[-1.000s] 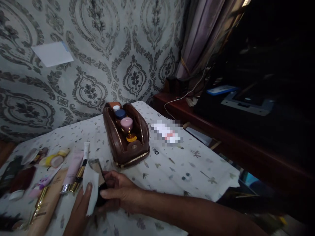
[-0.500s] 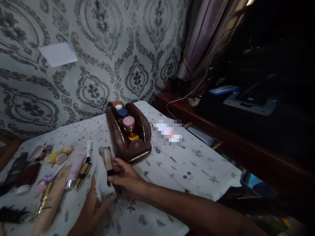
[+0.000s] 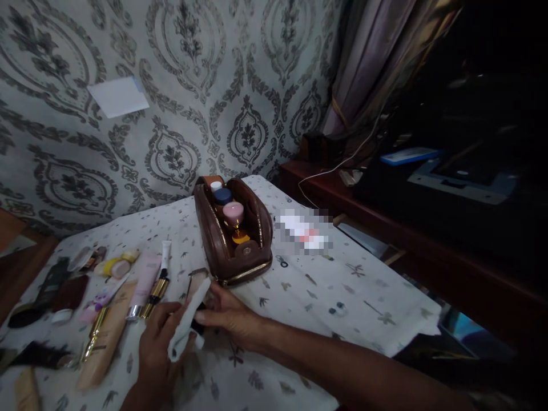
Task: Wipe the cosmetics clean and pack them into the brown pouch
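My right hand (image 3: 233,317) grips a small glass bottle (image 3: 197,279) by its dark end, its beige contents showing through. In my left hand (image 3: 160,342) is a white cloth (image 3: 188,325), pressed along the bottle's near side and hiding part of it. Just beyond my hands stands a brown makeup bag (image 3: 212,242), unzipped along its top. Inside it are a pink-lidded jar (image 3: 233,212), a blue lid (image 3: 223,196), a white cap (image 3: 216,185) and something amber (image 3: 240,235).
Left of my hands lie several cosmetics, among them a beige tube (image 3: 112,331), a pink tube (image 3: 144,279), a white-and-gold tube (image 3: 159,285) and a dark red bottle (image 3: 71,297). A blurred-out item (image 3: 303,229) is right of the bag. A dark red desk (image 3: 363,205) adjoins the patterned tablecloth (image 3: 308,319).
The cloth has come across the front of the bottle, covering more of it, and my left hand has closed in around it. The whole view has shifted slightly.
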`<state>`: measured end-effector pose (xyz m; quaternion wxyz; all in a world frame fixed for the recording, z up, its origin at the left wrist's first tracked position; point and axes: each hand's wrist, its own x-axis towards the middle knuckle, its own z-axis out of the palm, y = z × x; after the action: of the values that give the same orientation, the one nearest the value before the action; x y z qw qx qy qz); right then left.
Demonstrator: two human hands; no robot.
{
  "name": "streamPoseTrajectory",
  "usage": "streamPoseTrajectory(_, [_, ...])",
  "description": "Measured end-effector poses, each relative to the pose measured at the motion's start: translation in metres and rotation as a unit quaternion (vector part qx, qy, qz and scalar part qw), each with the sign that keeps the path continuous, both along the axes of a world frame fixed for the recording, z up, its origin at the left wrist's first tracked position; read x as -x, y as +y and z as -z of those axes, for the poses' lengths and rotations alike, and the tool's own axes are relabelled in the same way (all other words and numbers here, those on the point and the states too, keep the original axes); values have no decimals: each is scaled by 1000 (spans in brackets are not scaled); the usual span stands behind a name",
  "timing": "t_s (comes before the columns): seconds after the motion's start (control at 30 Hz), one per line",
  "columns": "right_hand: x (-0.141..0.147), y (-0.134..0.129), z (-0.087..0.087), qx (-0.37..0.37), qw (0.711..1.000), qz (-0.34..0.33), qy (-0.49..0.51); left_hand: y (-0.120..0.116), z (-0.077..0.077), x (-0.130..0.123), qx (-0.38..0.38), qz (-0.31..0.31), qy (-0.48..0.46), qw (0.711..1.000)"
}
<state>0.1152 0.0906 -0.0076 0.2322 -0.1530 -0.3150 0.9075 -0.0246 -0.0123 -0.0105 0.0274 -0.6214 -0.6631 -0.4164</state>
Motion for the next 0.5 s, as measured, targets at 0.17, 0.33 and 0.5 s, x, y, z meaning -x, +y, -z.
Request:
streamPoseTrajectory(0.17, [-2, 2, -3, 21, 999, -36, -10, 1, -12, -15, 18, -19, -102, 994])
streamPoseTrajectory(0.33, [-8, -1, -10, -39, 996, -81, -26, 5, -9, -8, 57, -145, -233, 960])
streamPoseTrajectory(0.5, [-11, -6, -9, -111, 979, -163, -49, 11, -15, -2, 126, -182, -376, 900])
